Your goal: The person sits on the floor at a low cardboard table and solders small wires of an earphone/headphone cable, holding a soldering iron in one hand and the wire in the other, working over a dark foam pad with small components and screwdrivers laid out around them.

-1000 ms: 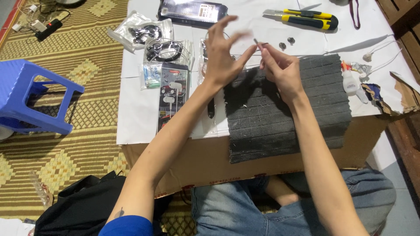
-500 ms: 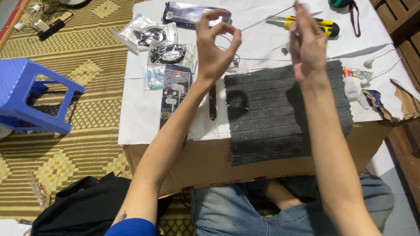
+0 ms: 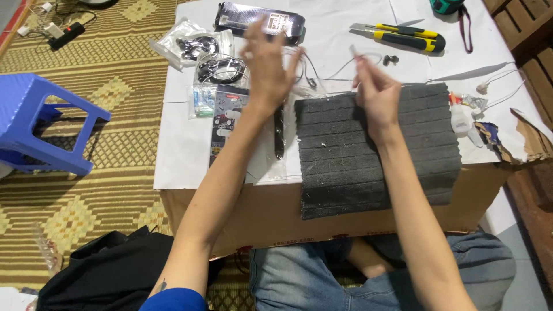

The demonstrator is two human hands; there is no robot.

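Note:
My left hand (image 3: pixel 269 64) is raised above the white-covered box top (image 3: pixel 184 144), fingers loosely curled and blurred; what it pinches I cannot tell. My right hand (image 3: pixel 377 89) hovers over the far edge of the dark grey foam pad (image 3: pixel 374 155), its fingertips pinched on a small pale earphone part with a thin white wire (image 3: pixel 331 75) trailing toward the left hand. Two tiny dark ear tips (image 3: pixel 390 59) lie just beyond the right hand.
A yellow and black utility knife (image 3: pixel 403 35), a dark flat package (image 3: pixel 253 17), bags of black earphones (image 3: pixel 193 47), a black pen-like tool (image 3: pixel 279 135) and a small glue bottle (image 3: pixel 461 122) lie on the box. A blue plastic stool (image 3: pixel 43 124) stands on the woven mat, left.
The hands drew apart and rose half a second ago, the thin wire between them; now both have come down a little, the right hand lower and closer to the foam pad.

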